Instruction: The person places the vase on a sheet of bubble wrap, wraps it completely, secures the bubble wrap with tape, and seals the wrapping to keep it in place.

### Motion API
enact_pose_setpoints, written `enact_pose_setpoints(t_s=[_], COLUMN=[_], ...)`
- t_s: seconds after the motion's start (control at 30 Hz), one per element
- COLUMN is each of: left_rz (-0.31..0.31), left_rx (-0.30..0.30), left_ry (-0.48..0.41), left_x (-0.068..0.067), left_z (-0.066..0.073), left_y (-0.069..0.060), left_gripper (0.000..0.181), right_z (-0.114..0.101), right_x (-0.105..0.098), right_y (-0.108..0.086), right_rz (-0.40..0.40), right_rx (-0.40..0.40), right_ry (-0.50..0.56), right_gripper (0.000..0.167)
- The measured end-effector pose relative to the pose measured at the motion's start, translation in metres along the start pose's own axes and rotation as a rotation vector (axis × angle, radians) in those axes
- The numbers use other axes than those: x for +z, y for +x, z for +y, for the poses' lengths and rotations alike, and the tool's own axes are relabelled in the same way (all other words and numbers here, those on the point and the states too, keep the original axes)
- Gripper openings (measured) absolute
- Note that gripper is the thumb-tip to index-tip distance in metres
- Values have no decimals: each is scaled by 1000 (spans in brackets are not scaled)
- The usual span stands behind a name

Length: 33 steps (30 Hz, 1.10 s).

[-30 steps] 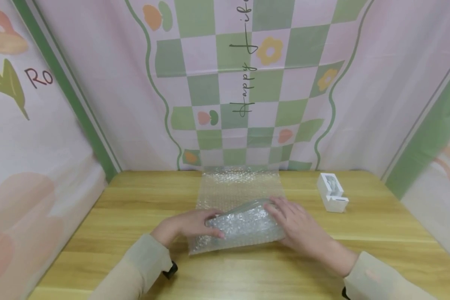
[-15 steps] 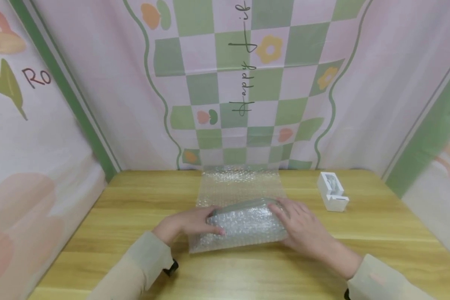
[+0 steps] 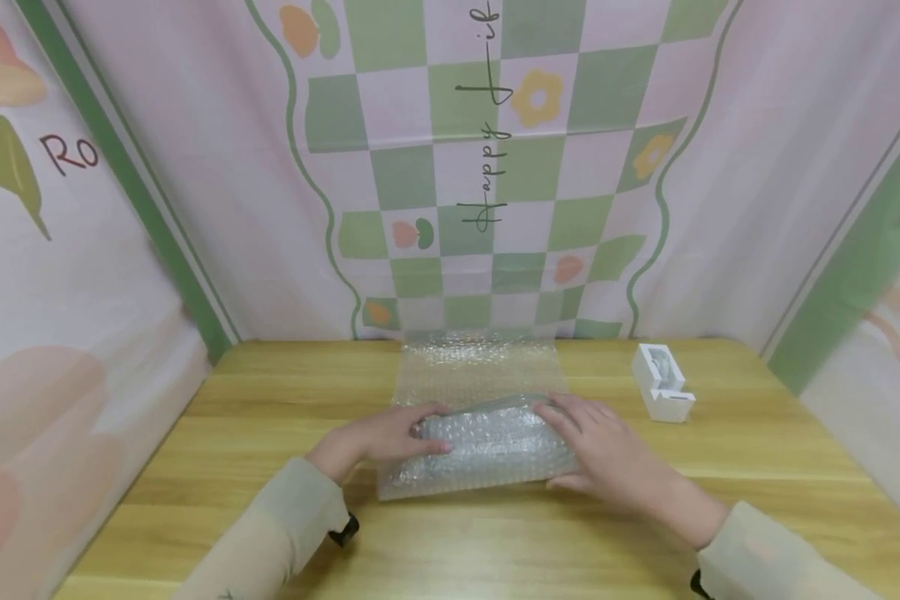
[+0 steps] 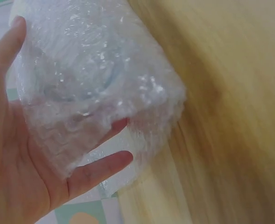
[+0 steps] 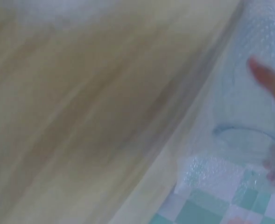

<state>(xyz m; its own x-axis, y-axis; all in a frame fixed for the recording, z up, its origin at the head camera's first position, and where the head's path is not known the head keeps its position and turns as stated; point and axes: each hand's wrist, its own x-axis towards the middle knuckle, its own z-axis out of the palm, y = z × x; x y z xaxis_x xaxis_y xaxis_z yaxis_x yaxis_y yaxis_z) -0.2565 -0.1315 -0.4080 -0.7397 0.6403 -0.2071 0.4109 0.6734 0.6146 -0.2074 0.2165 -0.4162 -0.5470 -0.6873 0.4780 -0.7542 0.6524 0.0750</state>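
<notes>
Bubble wrap is rolled round a clear, glass-like cylinder, making a bundle (image 3: 498, 446) that lies crosswise in front of me. My left hand (image 3: 386, 435) grips its left end. In the left wrist view the thumb lies on the outside of the bubble wrap (image 4: 90, 51), and other fingers reach under its loose edge. At the right end my right hand (image 3: 607, 450) holds the bundle, fingers over the top. A round rim (image 5: 249, 128) shows through the plastic in the right wrist view, where most of that hand is cut off. Behind the bundle, the unrolled bubble wrap sheet (image 3: 476, 362) stretches away.
A white tape dispenser (image 3: 662, 383) stands at the back right of the wooden table (image 3: 270, 400). The loose sheet reaches the table's far edge, against the checkered curtain (image 3: 472, 208). More fabric hangs on both sides.
The bundle has turned slightly in my hands and its near edge has shifted a little away from me. My left hand has moved slightly up and forward; the dispenser stays put.
</notes>
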Motion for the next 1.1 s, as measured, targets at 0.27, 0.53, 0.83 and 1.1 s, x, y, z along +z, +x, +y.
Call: enact_pose_setpoints(t_s=[0.27,0.53,0.83,1.1], left_rz=[8,28,57,36], left_rx=[8,24,77,93], left_ry=[52,98,74,-19], left_x=[-3,-3,-3,-6], left_z=[1,2,2,5], left_y=[2,3,5,5], left_gripper=[69,72,70,65], right_z=[9,9,9,9], right_x=[-3,0,1,-1], right_y=[2,4,5,2], right_rz=[25,89,104,83], right_rx=[-57,-58,-82,-124], right_ry=[40,79,59,-24], right_gripper=[69,55,53,83])
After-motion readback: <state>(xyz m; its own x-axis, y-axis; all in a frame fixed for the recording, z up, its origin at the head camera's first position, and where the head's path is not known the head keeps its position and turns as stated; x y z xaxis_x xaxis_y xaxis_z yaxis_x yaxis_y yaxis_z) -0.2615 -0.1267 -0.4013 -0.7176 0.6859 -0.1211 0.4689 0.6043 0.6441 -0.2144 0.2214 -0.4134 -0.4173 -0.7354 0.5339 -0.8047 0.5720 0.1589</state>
